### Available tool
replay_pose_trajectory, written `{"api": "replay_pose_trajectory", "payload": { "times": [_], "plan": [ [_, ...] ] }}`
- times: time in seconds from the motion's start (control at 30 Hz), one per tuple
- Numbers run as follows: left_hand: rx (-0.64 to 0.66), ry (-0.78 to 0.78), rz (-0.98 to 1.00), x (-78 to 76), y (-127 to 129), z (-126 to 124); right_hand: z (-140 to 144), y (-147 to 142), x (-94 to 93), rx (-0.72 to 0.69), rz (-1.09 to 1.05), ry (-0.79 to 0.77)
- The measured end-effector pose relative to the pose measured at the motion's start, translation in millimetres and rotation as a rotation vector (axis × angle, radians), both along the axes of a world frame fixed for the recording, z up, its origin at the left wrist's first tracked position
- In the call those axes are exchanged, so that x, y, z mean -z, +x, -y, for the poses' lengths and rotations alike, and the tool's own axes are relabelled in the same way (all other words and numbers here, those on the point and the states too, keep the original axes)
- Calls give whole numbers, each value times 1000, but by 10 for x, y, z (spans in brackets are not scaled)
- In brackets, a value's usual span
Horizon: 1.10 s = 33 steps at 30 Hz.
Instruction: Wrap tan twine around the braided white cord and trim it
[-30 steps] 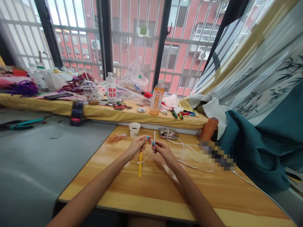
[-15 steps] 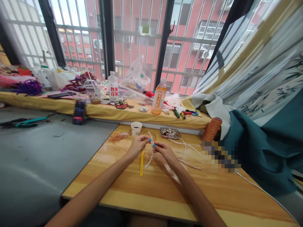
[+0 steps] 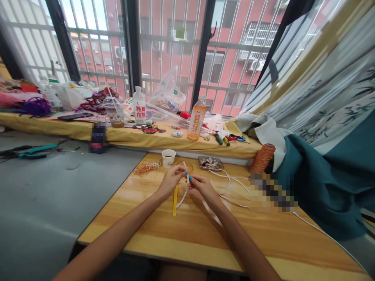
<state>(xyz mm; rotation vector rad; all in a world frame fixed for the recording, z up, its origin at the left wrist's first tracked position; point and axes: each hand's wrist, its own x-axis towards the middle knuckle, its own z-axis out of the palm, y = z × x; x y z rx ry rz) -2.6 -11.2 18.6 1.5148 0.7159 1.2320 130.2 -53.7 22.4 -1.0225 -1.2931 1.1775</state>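
Wooden table [image 3: 205,234]. White cord [image 3: 186,191] between your left hand [image 3: 172,182] and right hand [image 3: 203,186], fingertips of both pinched on it. Cord thin, curved, lower tail bending left.

white cord [image 3: 187,180]: thin, pale and narrow, strip-like, running roughly upright through the middle of its length
upper end [image 3: 184,164]: free, poking up above the fingers, nearly straight, tip leaning slightly left
grip: pinched at the fingers of the left hand [image 3: 172,180]; fingertips of the right hand [image 3: 203,185] close against it or just beside, too small to tell
lower length [image 3: 185,195]: hanging below both hands, bowed in a smooth curve leftward and toward the person
lower end [image 3: 178,206]: free; whether it touches the wooden surface [image 3: 158,230] is unclear
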Motion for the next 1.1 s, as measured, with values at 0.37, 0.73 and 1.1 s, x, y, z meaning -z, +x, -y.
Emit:
{"api": "replay_pose_trajectory", "payload": {
  "times": [0.37,0.73,1.1],
  "plan": [
    [29,-91,79,108,52,-13,16,-15,47,-48,160,26],
    [150,-229,-18,-5,4,-12,51,-57,10,-91,124,-64],
    [74,-202,-46,-82,-35,1,37,-8,3,-75,382,-56]
  ]
}}
